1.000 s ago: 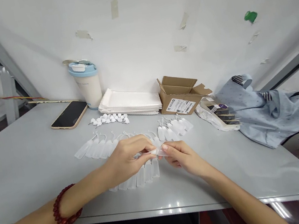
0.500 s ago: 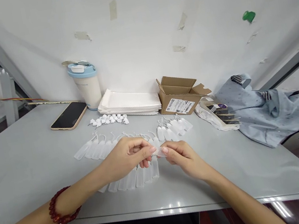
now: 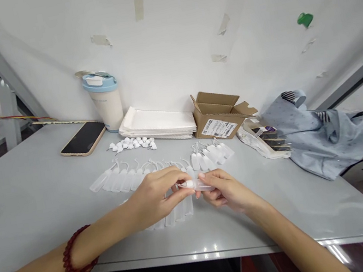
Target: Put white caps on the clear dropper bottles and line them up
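Above the middle of the table, my right hand [image 3: 224,189] grips a small translucent plastic tube [image 3: 204,185] lying nearly level. A white cap [image 3: 189,183] with a thin curved tip sits at the tube's left end. My left hand [image 3: 160,193] has its thumb and fingers closed about this cap. Behind my hands lies a row of capped tubes with curved tips [image 3: 128,180]. More clear tubes [image 3: 177,214] lie below my left hand, partly covered by it. A smaller group of capped tubes [image 3: 211,155] rests to the right.
Loose white caps [image 3: 133,143] lie near a phone [image 3: 83,139] and a blue-lidded cup [image 3: 107,104]. A white paper stack [image 3: 160,123] and an open cardboard box [image 3: 217,118] stand by the wall. Further right are a plastic-wrapped pack [image 3: 267,142] and light blue cloth [image 3: 326,138].
The tube between my hands has turned nearly level, and its white cap now shows. My left fingers have parted somewhat around the cap, and my right hand has shifted its hold along the tube.
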Demonstrator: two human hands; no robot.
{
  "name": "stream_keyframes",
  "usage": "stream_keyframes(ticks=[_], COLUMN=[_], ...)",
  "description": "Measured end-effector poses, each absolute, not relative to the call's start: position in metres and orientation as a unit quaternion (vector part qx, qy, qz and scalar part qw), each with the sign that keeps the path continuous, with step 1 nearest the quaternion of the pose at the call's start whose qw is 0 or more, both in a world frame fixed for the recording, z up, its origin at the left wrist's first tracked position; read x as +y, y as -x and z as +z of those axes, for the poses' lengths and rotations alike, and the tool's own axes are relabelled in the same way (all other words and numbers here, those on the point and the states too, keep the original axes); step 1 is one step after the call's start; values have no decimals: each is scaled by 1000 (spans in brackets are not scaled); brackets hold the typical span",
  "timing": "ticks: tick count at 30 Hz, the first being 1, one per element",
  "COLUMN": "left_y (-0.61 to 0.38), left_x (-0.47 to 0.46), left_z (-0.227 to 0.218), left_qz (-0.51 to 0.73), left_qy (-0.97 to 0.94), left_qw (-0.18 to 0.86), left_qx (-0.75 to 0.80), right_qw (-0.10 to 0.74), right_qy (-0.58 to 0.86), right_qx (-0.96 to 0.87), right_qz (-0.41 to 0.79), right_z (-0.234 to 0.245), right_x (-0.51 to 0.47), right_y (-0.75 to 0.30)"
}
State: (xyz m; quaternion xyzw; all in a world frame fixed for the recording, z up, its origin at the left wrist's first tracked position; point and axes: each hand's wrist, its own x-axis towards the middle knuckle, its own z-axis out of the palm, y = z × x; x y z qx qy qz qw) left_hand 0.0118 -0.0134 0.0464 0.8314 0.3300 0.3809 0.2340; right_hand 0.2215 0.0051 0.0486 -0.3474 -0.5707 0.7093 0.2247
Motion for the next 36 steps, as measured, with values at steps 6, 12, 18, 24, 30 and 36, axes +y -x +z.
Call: stream_keyframes(ticks=[6, 12, 18, 24, 30, 36], left_y=[-13, -13, -16, -15, -17, -14], left_x=[-13, -6, -13, -15, -16, -13], left_z=[57, 58, 48, 31, 49, 58], left_qz=[359, 334, 362, 407, 387, 322], left_qy=[-721, -609, -696, -841, -769, -686], left_qw=[419, 587, 456, 141, 311, 505], left_qx=[420, 416, 421, 328, 403, 413], right_qw=[309, 368, 345, 279, 329, 368], right_qy=[384, 399, 417, 400, 393, 371], right_qx=[-661, -744, -708, -596, -684, -770], right_qz=[566, 389, 454, 638, 520, 367], right_z=[49, 46, 46, 43, 47, 46], right_x=[1, -3, -4, 2, -3, -8], right_y=[-217, -217, -215, -216, -214, -215])
